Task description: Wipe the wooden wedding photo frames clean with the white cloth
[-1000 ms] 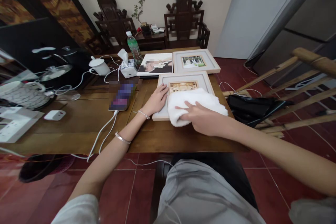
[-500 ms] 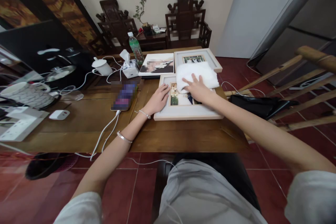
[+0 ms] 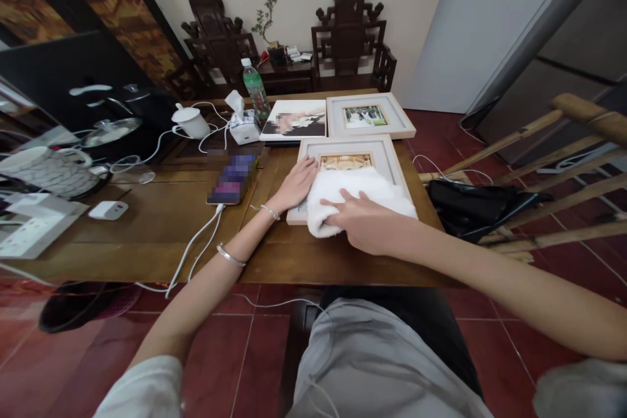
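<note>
A light wood picture frame lies flat near the table's front edge, the top strip of its picture showing. Over its lower part is a folded white towel, reaching the front rim. My right hand presses down on the towel at the near edge, gripping it with some fingers spread across it. At the frame's left side my left hand rests flat, fingers stretched out and touching the rim. Behind lies a second picture frame with an outdoor photo, next to a frameless photo panel.
On the wooden table to the left are a phone on a cable, a tissue box, a green-labelled bottle, a lidded white cup, a charger and a power strip. A bamboo chair stands right.
My right hand has drawn the towel from the frame's upper right towards me, over its lower part. The picture's top and the rear frame now show more. My left hand has stayed put.
</note>
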Available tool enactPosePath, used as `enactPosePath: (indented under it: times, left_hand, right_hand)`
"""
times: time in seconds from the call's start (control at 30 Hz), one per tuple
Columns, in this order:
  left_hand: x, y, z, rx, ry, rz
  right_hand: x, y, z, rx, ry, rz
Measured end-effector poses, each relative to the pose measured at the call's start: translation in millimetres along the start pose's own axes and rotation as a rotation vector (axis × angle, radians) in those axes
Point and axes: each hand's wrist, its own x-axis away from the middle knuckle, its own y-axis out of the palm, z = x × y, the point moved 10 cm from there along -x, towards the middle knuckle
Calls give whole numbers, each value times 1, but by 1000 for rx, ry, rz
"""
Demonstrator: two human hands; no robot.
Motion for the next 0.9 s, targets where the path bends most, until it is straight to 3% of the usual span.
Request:
enactPosePath:
  times: [0.13,0.33,0.5,0.6,0.73,0.9]
  left_hand:
    - [-2,-3,-7,153,-95,26]
    - [6,-4,8,50,-10,53]
    - [10,-5,15,23,53,81]
    - [11,-8,18,20,92,103]
    - [10,-13,21,65,122,101]
    - [7,-13,10,296,12,-25]
  right_hand:
    - [-42,2,13,48,-3,99]
    - [-89,-16,58,172,103,235]
    - [-120,-32,92,127,260,288]
    - [-124,-32,81,115,241,296]
    - [-105,-24,50,148,154,270]
    - [-64,-11,11,163,36,165]
